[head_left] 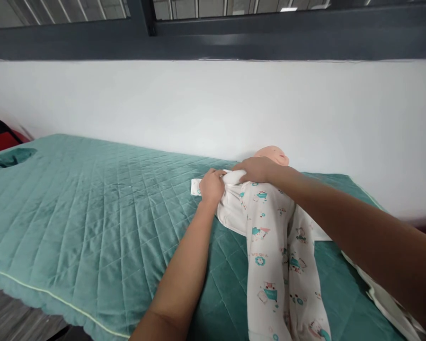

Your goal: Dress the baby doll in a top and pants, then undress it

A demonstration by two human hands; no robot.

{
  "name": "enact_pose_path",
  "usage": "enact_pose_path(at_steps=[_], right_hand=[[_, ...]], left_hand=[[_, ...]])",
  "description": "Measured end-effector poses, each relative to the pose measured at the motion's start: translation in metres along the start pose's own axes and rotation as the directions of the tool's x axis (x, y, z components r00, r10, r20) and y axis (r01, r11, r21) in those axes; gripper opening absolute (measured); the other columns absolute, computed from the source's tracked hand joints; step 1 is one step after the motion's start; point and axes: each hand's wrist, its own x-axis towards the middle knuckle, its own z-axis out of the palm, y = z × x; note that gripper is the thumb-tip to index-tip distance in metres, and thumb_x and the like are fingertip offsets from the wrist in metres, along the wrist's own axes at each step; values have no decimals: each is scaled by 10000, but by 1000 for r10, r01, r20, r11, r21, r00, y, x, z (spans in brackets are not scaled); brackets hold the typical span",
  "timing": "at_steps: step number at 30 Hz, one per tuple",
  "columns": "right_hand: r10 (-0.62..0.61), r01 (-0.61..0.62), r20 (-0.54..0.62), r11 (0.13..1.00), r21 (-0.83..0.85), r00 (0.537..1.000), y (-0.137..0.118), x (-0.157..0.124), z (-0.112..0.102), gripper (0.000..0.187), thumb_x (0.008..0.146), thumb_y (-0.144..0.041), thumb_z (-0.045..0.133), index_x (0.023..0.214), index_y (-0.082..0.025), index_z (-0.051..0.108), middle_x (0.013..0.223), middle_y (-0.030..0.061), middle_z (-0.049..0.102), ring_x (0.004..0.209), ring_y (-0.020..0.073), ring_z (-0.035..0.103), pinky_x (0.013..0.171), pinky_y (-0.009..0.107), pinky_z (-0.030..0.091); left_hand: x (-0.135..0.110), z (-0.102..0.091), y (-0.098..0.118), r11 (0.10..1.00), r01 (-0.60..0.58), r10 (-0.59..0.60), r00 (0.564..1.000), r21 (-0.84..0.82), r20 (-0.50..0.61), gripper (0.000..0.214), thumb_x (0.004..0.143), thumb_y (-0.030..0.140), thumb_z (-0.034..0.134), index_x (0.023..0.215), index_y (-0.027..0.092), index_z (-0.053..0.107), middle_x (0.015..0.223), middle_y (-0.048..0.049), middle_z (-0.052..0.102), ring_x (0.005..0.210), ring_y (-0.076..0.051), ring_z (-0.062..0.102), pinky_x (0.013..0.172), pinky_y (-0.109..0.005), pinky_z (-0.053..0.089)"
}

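Observation:
A baby doll lies on the bed with its bare head [272, 153] against the wall side, partly hidden by my right arm. White printed baby clothes [264, 251] cover it, with two legs running toward me. My left hand [212, 186] is closed around a sleeve of the white top, and the sleeve's printed cuff [195, 187] sticks out to its left. Beside the doll's head, my right hand [255, 169] curls over a smooth white padded part [234, 177], which looks like the doll's arm. That part bridges the gap between my hands. My right fingertips are partly hidden.
Under the doll is a green quilted bed cover [110, 213] with a yellow piped edge. A white wall [163, 104] and a dark window frame [213, 42] stand behind. More pale cloth [379, 289] lies at the right edge. Something red and black [2, 135] shows at far left.

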Motion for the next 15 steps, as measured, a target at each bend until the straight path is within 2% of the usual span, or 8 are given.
enact_pose_path(at_steps=[3, 7, 11, 15], right_hand=[[65, -65, -35, 998, 8, 997, 5, -12, -9, 335, 826, -340, 647, 1155, -358, 709, 1084, 19, 741, 948, 271, 681, 756, 360, 464], [164, -163, -50, 987, 11, 985, 4, -20, -17, 309, 811, -301, 660, 1105, -354, 739, 1011, 27, 743, 838, 257, 675, 739, 372, 466], [148, -149, -52, 989, -8, 988, 3, -20, -18, 305, 814, -284, 657, 1102, -346, 738, 1032, 20, 744, 842, 235, 665, 726, 348, 456], [124, -123, -106, 992, 13, 987, 12, -19, -18, 363, 814, -311, 675, 1173, -328, 720, 1099, 28, 746, 936, 256, 659, 781, 353, 448]], left_hand=[[-1, 2, -2, 999, 33, -32, 999, -33, 12, 404, 927, 122, 462, 1109, 336, 752, 1195, -9, 691, 1064, -201, 656, 849, -301, 482], [-3, 2, -3, 997, 73, -73, 997, 1, 37, 397, 912, 123, 464, 1139, 320, 724, 1194, -34, 694, 1077, -221, 654, 830, -320, 483], [-3, 2, -4, 996, 76, -79, 994, 39, 72, 364, 908, 141, 472, 1148, 299, 696, 1204, -50, 696, 1112, -226, 644, 841, -322, 484], [-3, 2, -5, 994, 50, -61, 993, 101, 103, 349, 882, 124, 485, 1145, 281, 652, 1136, -65, 704, 1076, -253, 655, 826, -348, 487]])
